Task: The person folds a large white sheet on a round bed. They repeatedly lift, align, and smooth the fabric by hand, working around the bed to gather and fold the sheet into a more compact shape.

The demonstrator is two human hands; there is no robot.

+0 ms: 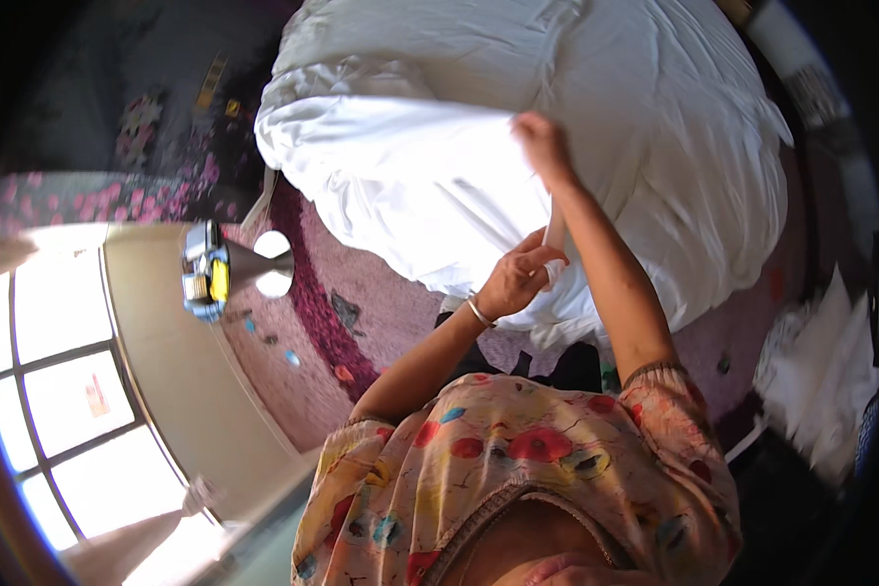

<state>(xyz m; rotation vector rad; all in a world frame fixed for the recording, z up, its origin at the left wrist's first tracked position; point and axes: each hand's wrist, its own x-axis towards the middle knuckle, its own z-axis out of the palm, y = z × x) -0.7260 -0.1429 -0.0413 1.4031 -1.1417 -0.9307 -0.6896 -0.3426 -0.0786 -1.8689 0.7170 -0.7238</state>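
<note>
– Containers?
– We list one small blue-grey caddy point(201, 312), holding a bright yellow item point(220, 280) among others.
– Hands?
– We record left hand point(511, 284) and right hand point(545, 151) gripping the white cloth sheet point(420, 166), draped on the rounded white-covered bed point(654, 127).

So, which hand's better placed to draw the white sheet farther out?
Probably the right hand: it reaches farther out and pinches the raised edge of the white sheet. The left hand seems to grip fabric too, but closer in.
</note>
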